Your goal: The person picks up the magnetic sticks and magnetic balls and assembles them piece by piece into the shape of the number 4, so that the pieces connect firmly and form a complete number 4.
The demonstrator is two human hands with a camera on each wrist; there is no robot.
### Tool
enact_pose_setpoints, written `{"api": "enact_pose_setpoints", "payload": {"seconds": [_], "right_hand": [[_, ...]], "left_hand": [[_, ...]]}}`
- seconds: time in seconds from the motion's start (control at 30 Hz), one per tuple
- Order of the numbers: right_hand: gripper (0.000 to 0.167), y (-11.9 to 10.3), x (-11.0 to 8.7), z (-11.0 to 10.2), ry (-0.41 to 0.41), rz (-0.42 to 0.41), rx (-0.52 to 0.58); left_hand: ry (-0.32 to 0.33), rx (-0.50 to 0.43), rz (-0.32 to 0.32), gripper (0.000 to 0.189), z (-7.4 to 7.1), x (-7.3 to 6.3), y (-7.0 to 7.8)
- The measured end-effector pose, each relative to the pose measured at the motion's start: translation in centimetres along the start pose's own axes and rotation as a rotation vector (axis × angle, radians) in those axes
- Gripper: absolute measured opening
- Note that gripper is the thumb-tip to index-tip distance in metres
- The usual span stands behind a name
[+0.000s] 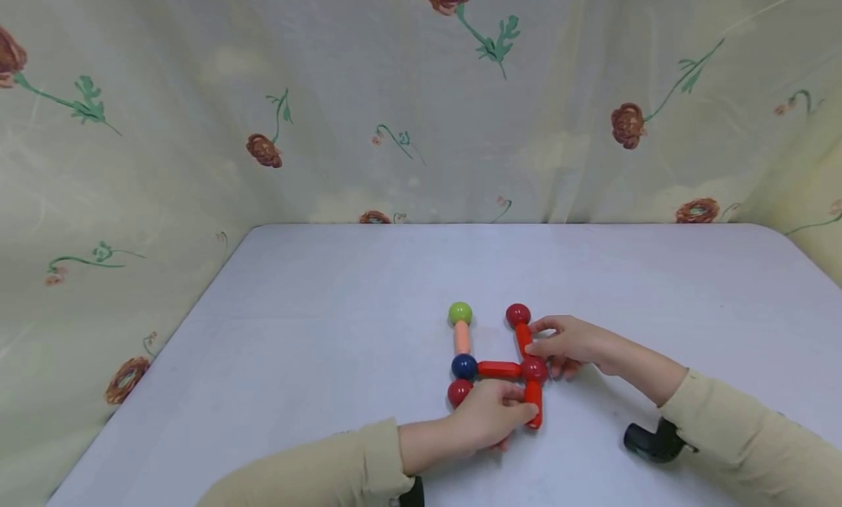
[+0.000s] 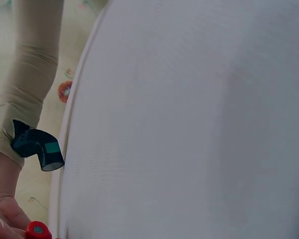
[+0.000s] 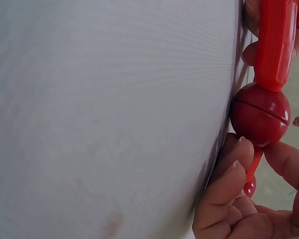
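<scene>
A flat figure of magnetic building sticks and balls lies on the white table. A green ball [image 1: 460,313], a peach stick [image 1: 462,339] and a blue ball [image 1: 464,366] form its left side, with a red ball [image 1: 460,393] just below. From the blue ball a red crossbar stick [image 1: 498,370] runs to a dark red ball [image 1: 533,369]. My left hand [image 1: 485,416] pinches the lower red stick [image 1: 533,408] joined to that ball. With thumb and fingers, my right hand [image 1: 571,343] holds the upper red stick [image 1: 522,339], which carries another dark red ball [image 1: 517,315].
The white table [image 1: 316,310] spreads around the figure, its left edge sloping down. Behind it hangs a flowered curtain [image 1: 395,90]. A black wrist camera [image 1: 654,441] hangs under my right sleeve, close over the table.
</scene>
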State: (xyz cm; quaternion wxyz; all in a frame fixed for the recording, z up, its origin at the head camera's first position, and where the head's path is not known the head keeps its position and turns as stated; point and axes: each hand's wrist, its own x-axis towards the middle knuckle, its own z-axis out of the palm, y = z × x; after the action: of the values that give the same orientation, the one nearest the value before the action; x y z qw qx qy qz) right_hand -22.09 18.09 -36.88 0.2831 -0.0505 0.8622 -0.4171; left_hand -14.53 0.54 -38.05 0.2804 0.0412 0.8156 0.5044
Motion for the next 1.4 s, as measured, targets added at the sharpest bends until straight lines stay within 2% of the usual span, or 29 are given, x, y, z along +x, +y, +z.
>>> {"api": "enact_pose_setpoints", "payload": {"seconds": [0.23,0.43,0.77,0.9,1.13,1.4], "right_hand": [[0.057,-0.05,0.12,0.05,0.002,0.014,0.018],[0.064,-0.01,-0.17,-0.08,-0.060,0.034,0.059],[0.071,-0.07,-0.42,0.11,-0.102,0.064,0.093],[0.070,-0.06,-0.38,0.12,-0.107,0.067,0.108],[0.070,-0.07,-0.44,0.03,-0.120,0.064,0.131],[0.070,-0.07,-0.49,0.08,-0.116,0.082,0.149]], "left_hand": [[0.003,0.065,0.036,0.032,-0.02,0.39,-0.13],[-0.009,0.118,0.054,0.031,0.02,0.41,-0.16],[0.006,0.177,0.095,0.022,0.32,0.55,-0.12],[-0.007,0.160,0.110,0.020,0.33,0.60,0.08],[-0.007,0.141,0.070,0.031,0.21,0.66,0.45],[-0.001,0.154,0.071,0.030,0.32,0.85,0.58]]}}
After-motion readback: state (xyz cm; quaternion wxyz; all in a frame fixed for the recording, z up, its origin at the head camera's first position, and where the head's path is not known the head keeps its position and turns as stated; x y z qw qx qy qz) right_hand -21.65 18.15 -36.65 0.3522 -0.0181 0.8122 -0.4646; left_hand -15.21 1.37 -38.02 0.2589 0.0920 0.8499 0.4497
